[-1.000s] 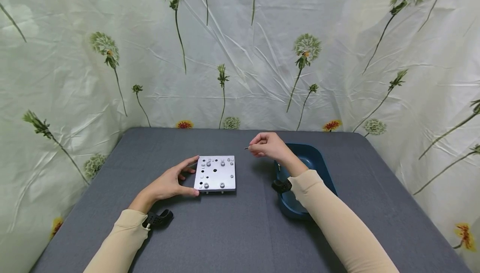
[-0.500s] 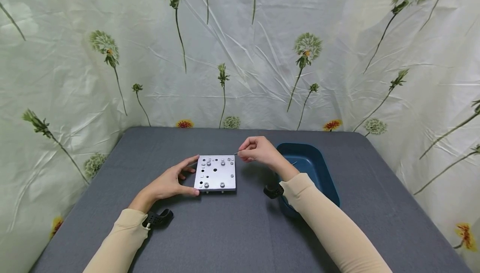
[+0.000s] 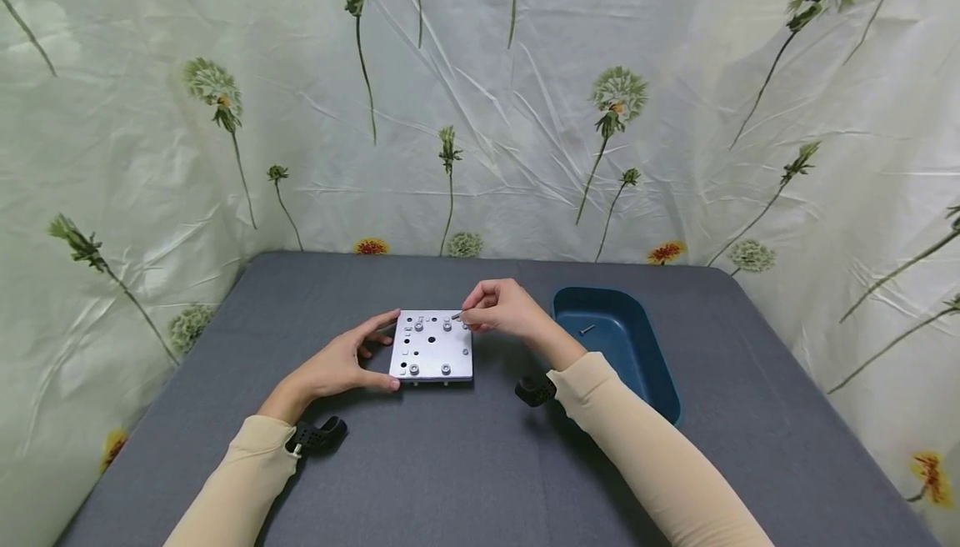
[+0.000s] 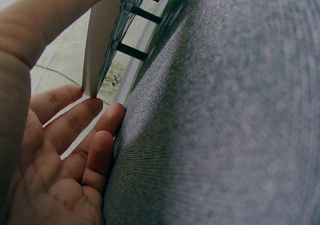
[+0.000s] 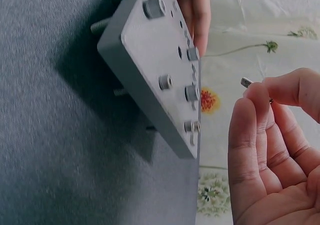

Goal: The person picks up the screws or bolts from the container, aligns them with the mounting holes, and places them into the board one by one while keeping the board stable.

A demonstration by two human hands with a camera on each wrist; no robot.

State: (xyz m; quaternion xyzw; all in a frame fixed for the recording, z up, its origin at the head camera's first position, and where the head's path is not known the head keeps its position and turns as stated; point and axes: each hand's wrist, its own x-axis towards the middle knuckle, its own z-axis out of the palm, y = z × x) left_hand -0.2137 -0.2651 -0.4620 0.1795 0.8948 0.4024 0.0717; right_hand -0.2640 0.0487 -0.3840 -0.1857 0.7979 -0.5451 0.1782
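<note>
A square silver metal plate (image 3: 441, 353) stands raised on the table on screw ends that poke out below it. Several socket head screws (image 5: 192, 92) sit in its top, among open holes and engraved marks. My left hand (image 3: 337, 365) grips the plate by its left side, thumb at the near corner and index finger at the far one. Over the far right corner, my right hand (image 3: 504, 313) pinches a small screw (image 5: 245, 82) between thumb and fingertips. Its threaded end points out toward the plate; its head is mostly hidden by the fingers.
On the right, a dark blue bin (image 3: 647, 332) stands partly behind the right forearm, with a loose screw (image 3: 587, 330) inside. Grey cloth covers the table (image 3: 420, 480). A flower-printed curtain (image 3: 517, 113) hangs behind it.
My right hand has moved left and slightly nearer with the pinched screw, from beside the bin to over the plate's far right corner. My left hand and the plate have stayed put.
</note>
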